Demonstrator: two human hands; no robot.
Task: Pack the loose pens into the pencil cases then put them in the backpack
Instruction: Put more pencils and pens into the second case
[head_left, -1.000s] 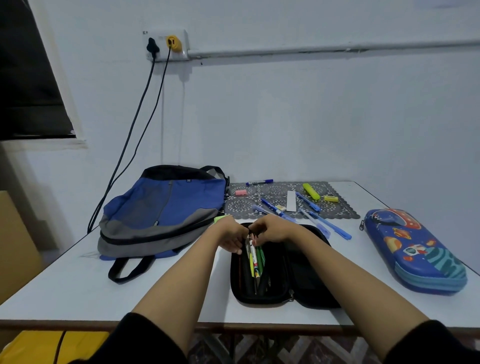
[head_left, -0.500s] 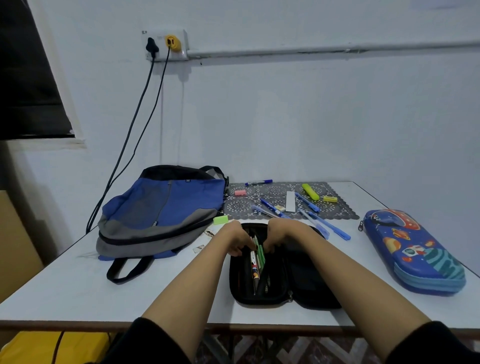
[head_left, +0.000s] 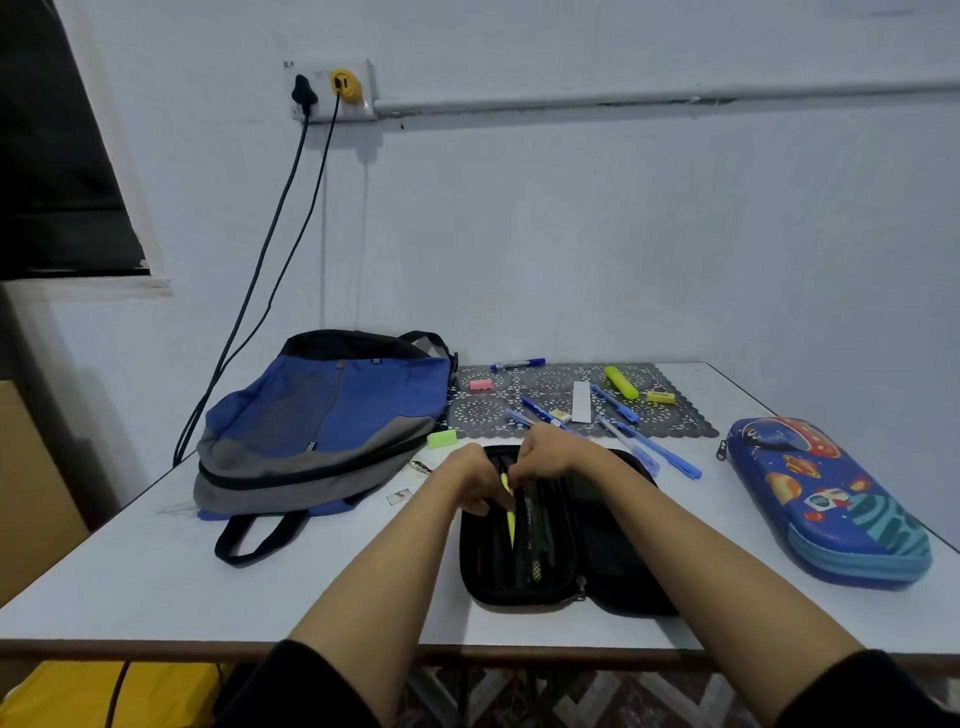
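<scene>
Lying open beneath both grips is the black pencil case (head_left: 623, 561). The left grip (head_left: 475, 480), fingers curled, pinches a yellow pen (head_left: 511, 525) inside it. The right grip (head_left: 553, 454) curls at its far end, hold unclear. Beyond lie loose pens (head_left: 657, 450), with the backpack (head_left: 332, 410) far left.

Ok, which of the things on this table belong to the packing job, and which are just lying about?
For the job: black pencil case, with left hand and right hand in it; loose blue pens; marker; highlighter; blue pencil case; backpack.

Lying about: pink eraser; green eraser; yellow sharpener; white strip; patterned mat; wall plugs.
</scene>
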